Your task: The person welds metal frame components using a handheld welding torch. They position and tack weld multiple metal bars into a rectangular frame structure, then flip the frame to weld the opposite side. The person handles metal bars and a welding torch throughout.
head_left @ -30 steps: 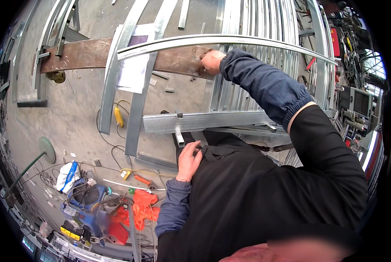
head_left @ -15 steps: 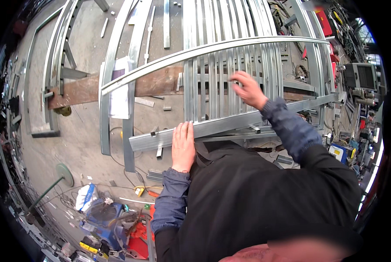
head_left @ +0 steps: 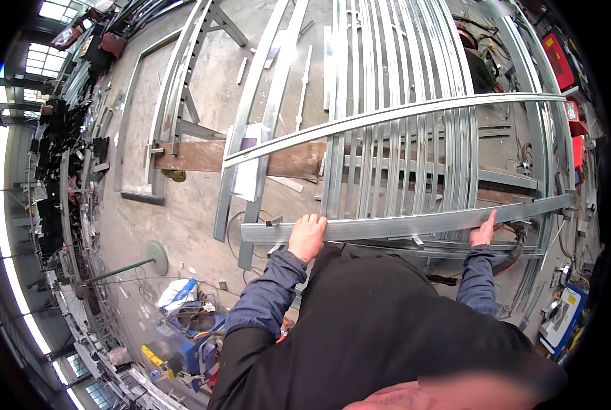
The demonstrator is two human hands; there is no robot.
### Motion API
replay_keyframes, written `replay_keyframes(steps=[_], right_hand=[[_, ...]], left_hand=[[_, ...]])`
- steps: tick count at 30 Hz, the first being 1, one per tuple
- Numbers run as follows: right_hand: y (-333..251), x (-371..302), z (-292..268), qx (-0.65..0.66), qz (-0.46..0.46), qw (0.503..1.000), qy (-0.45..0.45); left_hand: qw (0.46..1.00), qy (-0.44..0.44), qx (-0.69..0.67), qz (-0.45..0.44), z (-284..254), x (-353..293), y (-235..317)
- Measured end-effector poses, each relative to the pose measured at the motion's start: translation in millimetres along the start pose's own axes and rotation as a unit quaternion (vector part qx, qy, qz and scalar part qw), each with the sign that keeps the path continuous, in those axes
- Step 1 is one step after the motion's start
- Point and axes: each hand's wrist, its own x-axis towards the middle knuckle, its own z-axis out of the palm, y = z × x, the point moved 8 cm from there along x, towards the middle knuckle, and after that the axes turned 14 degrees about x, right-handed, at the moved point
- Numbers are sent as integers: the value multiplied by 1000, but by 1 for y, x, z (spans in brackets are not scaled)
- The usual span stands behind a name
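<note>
A long grey metal tube (head_left: 394, 226) lies crosswise in front of my body, with a small dark notch near its left end. My left hand (head_left: 307, 237) is closed over the tube near that end, its fingers bent across the far edge. Toward the other end, my right hand (head_left: 483, 231) grips the near edge, one digit stretched up the tube's face and the other fingers hidden beneath it. Beyond, several long shiny metal bars (head_left: 380, 157) run away from me side by side. A thinner metal bar (head_left: 401, 117) crosses over them.
Papers (head_left: 249, 179) lie by two long rails at the left. A rusty brown beam (head_left: 196, 156) passes beneath the bars. A green round-based stand (head_left: 156, 257), a blue machine (head_left: 196, 342) and cables occupy the floor at lower left. A white-and-blue box (head_left: 563, 316) sits at right.
My right hand has come down from above the bars onto the tube's right part. My left hand stays on the tube near its left end. The view has shifted toward the left.
</note>
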Motion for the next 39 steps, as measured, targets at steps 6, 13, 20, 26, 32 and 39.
replay_keyframes(steps=[6,13,20,26,32,39], right_hand=[[-1,10,5,-35,33,998,37],[19,-128,123,64,59,993,-74],[126,-289,292,50,106,961,-252],[318,-449,390,-84,197,907,-363],[520,-622,458,-207,290,788,-502],[684,-714,492,-326,342,708,-525]], left_hand=[[996,76,34,14,-14,4,-1],[997,82,-10,-14,-48,-34,-85],[984,25,-39,-172,-7,-155,-193],[942,-24,-138,-305,106,-326,-274],[857,-84,-202,-467,189,-456,-274],[807,-139,-248,-518,169,-393,-309]])
